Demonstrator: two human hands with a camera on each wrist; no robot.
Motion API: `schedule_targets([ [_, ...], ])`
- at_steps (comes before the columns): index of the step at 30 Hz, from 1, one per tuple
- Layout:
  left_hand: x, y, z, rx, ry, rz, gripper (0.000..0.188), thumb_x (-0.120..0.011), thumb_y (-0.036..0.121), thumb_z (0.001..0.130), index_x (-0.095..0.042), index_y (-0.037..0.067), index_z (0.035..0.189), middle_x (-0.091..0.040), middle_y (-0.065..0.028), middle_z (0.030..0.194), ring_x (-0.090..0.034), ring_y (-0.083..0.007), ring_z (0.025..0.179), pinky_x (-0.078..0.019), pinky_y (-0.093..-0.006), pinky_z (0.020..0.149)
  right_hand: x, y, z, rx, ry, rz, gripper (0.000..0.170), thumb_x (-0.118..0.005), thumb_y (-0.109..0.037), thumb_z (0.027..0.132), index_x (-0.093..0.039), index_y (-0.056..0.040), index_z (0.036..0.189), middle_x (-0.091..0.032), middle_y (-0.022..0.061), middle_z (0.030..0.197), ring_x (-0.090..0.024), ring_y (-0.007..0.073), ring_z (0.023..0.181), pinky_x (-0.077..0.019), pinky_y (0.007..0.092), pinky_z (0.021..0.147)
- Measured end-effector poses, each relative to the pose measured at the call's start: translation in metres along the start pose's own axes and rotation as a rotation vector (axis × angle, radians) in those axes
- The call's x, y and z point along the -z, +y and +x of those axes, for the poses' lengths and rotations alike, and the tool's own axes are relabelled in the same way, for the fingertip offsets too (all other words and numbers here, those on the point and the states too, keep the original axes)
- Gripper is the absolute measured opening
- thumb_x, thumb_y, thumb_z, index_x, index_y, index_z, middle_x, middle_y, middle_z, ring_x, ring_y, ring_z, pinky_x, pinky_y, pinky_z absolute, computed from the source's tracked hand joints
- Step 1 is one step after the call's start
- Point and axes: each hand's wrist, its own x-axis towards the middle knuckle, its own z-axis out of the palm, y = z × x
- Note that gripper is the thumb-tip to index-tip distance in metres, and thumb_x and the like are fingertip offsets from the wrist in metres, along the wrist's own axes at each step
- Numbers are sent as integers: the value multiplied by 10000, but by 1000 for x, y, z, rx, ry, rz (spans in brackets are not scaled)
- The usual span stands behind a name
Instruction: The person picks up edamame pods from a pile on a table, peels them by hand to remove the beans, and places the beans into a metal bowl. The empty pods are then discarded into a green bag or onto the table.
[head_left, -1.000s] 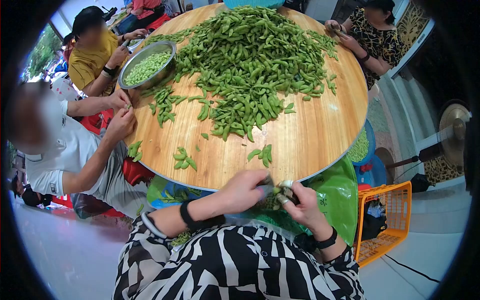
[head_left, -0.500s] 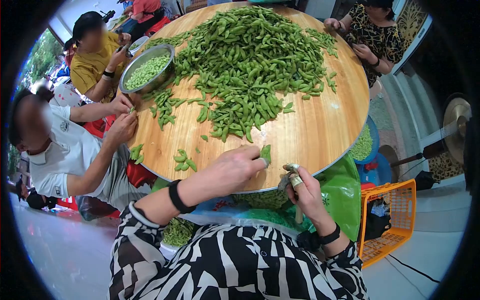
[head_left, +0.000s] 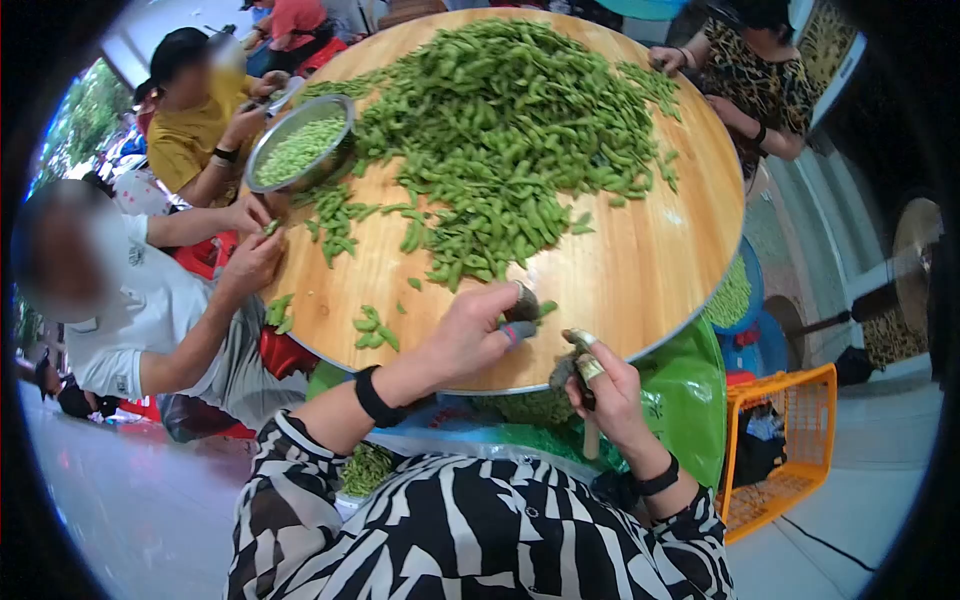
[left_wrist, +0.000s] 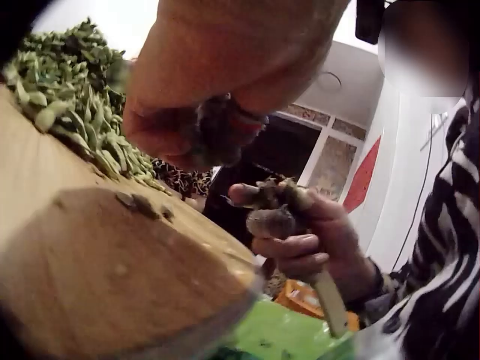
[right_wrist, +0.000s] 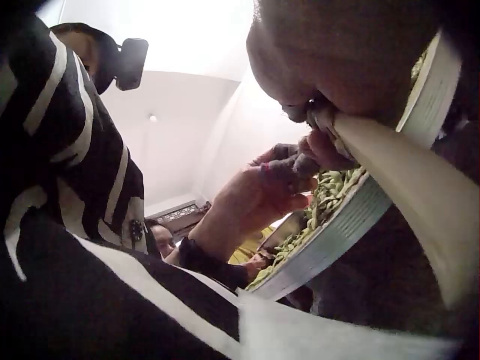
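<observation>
My right hand (head_left: 612, 395), with wrapped, stained fingertips, grips a tool with a long pale handle (right_wrist: 401, 180). The handle (left_wrist: 330, 304) sticks out below the curled fingers in the left wrist view; the tool's other end is hidden. My left hand (head_left: 470, 330) hangs over the table's near edge, its fingers bent and dark coverings on the tips. One green soybean pod (head_left: 546, 308) shows just beyond its fingertips; I cannot tell whether the fingers hold another. A big heap of soybean pods (head_left: 520, 130) lies farther back on the round wooden table (head_left: 660, 270).
A steel bowl (head_left: 302, 145) of shelled beans stands at the left. Loose pods (head_left: 375, 328) lie near the table's left front. Other people sit around the table. Below its right side are a blue basin (head_left: 735, 295) of beans and an orange crate (head_left: 780, 450). Green plastic (head_left: 685, 390) hangs at the near edge.
My hands were together at the table's edge. The left went forward over the table to the loose pods; the right stayed near the edge with the tool.
</observation>
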Motion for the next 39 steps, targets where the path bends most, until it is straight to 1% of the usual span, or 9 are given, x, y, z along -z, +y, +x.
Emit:
schedule_targets([
  [1, 1, 5, -3, 266, -36, -342, 172, -670, 34, 788, -637, 38, 956, -632, -87, 935, -594, -149, 846, -469, -286, 694, -2, -2, 0, -25, 12, 31, 383, -368, -139, 963, -458, -26, 1319, -494, 11, 633, -421, 69, 490, -352, 207, 455],
  [2, -7, 2, -6, 205, 48, -499, 166, -686, 74, 826, -657, 25, 982, -655, -40, 854, -593, -74, 807, -479, -257, 715, -3, -4, 2, -44, 15, 59, 404, -355, -131, 962, -438, -28, 1344, -497, 18, 636, -423, 73, 490, -357, 206, 459],
  [5, -13, 10, -8, 305, 10, -841, 219, -657, -15, 822, -629, 4, 1038, -655, -29, 937, -603, -100, 871, -495, -250, 799, -11, -5, 5, 14, 11, 84, 425, -341, -139, 971, -401, -29, 1377, -504, 24, 634, -425, 76, 488, -363, 203, 461],
  [9, -25, 7, -12, 253, -21, -952, 301, -616, -35, 845, -548, 17, 1134, -629, -44, 1034, -591, -119, 958, -479, -273, 860, -17, -5, 7, 36, -6, 71, 422, -353, -162, 985, -393, -28, 1383, -503, 19, 632, -428, 71, 489, -362, 198, 457],
  [22, -28, 8, -17, 240, 105, -1006, 340, -587, -53, 851, -453, 30, 1152, -602, -75, 1048, -579, -144, 1026, -469, -296, 901, -25, -9, 6, 30, 0, 163, 385, -420, -145, 980, -453, -23, 1343, -506, 6, 675, -443, 59, 506, -357, 188, 447],
  [28, -24, 16, -20, 117, 156, -647, 330, -596, -47, 848, -460, 23, 1140, -607, -76, 1031, -608, -158, 978, -475, -302, 895, -27, -10, 8, 61, 34, 162, 350, -431, -44, 953, -509, -12, 1293, -523, -7, 746, -443, 50, 522, -334, 179, 448],
  [35, -7, 18, -9, 325, 69, -1096, 384, -645, -97, 769, -493, 29, 1100, -631, -70, 951, -627, -164, 936, -500, -280, 806, -16, -20, 6, 50, -91, 275, 337, -419, -37, 949, -521, 11, 1267, -508, 10, 716, -417, 55, 502, -311, 196, 457],
  [37, -7, 17, -7, 378, -23, -1201, 365, -662, -60, 769, -504, 34, 1084, -638, -72, 920, -628, -147, 861, -507, -251, 718, -14, -30, 3, -7, -124, 228, 336, -418, -34, 945, -516, 27, 1260, -497, 10, 697, -410, 64, 492, -316, 202, 461],
  [39, -11, 20, -5, 399, -48, -1361, 257, -628, 29, 828, -516, 39, 1059, -639, -73, 906, -606, -116, 725, -471, -212, 529, -11, -25, 2, 1, -156, 314, 335, -420, -39, 944, -502, 44, 1258, -524, 26, 709, -408, 67, 493, -325, 206, 462],
])
